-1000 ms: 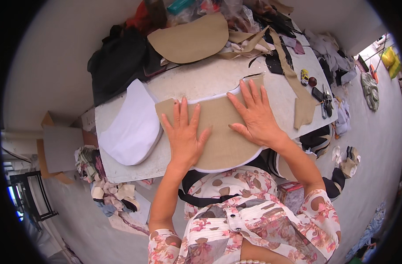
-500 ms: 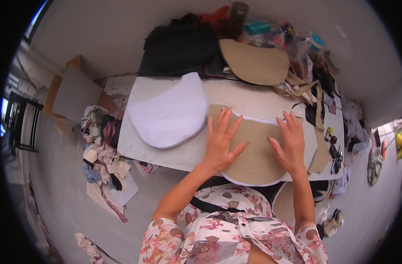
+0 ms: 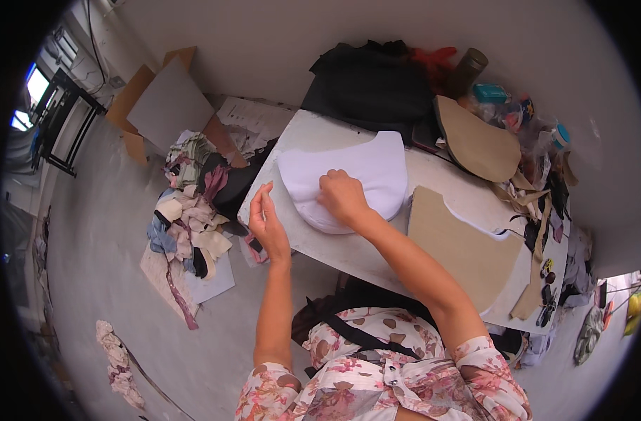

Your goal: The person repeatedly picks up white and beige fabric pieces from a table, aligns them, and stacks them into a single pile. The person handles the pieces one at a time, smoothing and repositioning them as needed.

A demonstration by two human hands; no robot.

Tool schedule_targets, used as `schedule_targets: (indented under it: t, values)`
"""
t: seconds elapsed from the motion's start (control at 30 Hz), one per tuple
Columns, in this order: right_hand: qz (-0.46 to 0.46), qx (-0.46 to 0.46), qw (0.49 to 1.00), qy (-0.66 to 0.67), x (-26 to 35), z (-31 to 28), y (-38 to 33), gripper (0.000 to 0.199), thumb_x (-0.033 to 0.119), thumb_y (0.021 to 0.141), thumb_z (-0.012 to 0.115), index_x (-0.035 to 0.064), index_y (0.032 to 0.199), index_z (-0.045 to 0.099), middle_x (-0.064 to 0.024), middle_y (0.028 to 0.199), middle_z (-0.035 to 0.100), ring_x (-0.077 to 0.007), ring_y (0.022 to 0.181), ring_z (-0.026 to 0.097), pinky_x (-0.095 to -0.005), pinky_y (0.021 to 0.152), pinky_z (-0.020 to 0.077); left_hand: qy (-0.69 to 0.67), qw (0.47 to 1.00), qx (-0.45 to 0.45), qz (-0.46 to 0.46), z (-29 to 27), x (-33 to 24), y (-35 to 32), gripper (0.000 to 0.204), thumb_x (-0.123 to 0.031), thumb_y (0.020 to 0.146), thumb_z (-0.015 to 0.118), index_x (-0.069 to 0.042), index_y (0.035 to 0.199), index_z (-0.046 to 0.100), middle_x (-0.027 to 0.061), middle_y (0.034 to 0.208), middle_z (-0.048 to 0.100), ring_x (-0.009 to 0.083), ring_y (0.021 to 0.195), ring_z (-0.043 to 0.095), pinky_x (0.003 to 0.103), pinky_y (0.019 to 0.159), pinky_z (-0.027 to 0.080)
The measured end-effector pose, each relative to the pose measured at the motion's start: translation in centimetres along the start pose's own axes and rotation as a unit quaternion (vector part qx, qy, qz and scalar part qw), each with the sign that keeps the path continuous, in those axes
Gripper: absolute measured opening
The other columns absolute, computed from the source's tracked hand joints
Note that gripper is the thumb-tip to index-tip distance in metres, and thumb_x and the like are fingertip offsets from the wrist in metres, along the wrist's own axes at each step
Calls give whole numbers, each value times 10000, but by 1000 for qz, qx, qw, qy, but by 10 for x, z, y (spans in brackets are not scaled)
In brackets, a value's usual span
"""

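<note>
Both hands off the tan pattern piece (image 3: 468,245) since a second ago: right hand (image 3: 343,196) fingers curled, pinching the white foam piece (image 3: 355,175); left hand (image 3: 266,224) open, empty, at the table (image 3: 313,242) edge.

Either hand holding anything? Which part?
Right hand rests, fingers curled, on the white fabric piece near its middle; a pinch cannot be told. Left hand is open, holding nothing.

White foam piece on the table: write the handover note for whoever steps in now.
Right hand: knuckles down on the white foam piece, fingers curled at its lower edge; grip unclear.
Left hand: open, in the air off the table's left edge, holding nothing.
Tan pattern piece lies flat to the right, untouched.
Done: both pieces lie on the table.
Left: the white piece is not lifted yet.
</note>
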State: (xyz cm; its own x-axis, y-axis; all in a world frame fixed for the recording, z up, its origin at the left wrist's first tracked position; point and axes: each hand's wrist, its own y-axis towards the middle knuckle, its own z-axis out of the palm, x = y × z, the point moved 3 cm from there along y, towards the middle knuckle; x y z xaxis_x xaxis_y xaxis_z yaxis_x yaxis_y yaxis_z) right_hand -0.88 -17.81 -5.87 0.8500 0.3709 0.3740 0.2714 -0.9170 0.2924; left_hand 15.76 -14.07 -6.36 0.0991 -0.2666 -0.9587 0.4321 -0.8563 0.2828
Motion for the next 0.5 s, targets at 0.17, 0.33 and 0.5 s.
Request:
schedule_targets:
  t: [0.17,0.33,0.5]
  values:
    - [39,37,994,94,-16,2,2,145,142,817,598,38,801,697,-141,841,675,-333,830,634,-429,736,497,88,994,52,26,5,23,18,330,-226,1020,456,-12,1204,626,147,1233,617,270,1228,522,350,1033,382]
    - [38,78,994,68,-16,-5,5,178,141,825,560,31,803,699,-154,844,681,-348,810,641,-437,725,499,171,970,131,114,29,28,23,382,-289,1019,430,-50,1267,597,169,1383,504,357,1376,343,483,1126,215]
    - [55,18,994,96,-22,-16,8,190,158,822,541,24,800,674,-172,825,670,-377,786,635,-465,707,501,395,891,173,144,32,40,14,451,-263,948,518,-64,1353,517,176,1477,382,355,1408,284,602,1108,167]
